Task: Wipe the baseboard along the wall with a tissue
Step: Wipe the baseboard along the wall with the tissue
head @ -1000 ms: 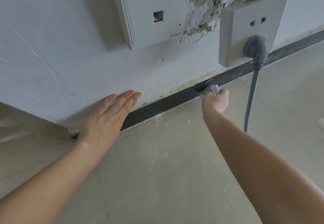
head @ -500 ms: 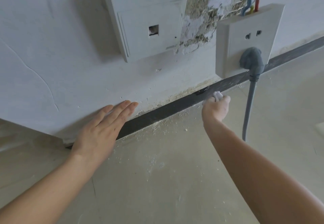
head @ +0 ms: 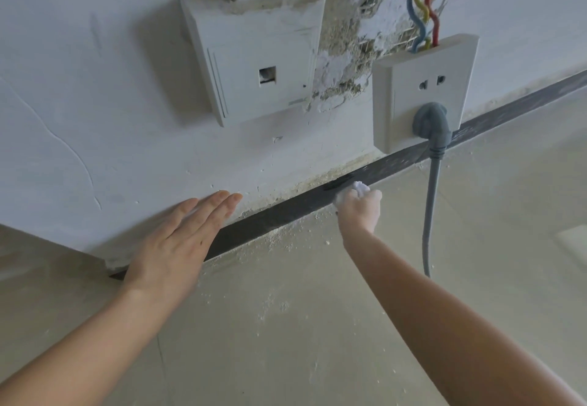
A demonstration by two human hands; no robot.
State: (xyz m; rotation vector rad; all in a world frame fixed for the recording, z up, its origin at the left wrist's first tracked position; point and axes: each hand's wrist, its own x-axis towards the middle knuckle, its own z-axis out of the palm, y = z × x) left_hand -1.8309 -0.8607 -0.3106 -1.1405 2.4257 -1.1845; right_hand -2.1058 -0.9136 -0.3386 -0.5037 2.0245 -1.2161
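Head view: right hand point(head: 359, 212) still presses tissue point(head: 361, 188) on baseboard point(head: 279, 218); left hand point(head: 171, 247) unmoved.

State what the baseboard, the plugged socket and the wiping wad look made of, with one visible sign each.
Baseboard: probably painted or laminated board; dark, matte, dust-streaked. Socket: likely moulded plastic; smooth, white. Tissue: soft paper; white, crumpled in the right hand.

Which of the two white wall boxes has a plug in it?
The right box: a grey plug with a hanging cable sits in it. The left box shows only a small square hole.
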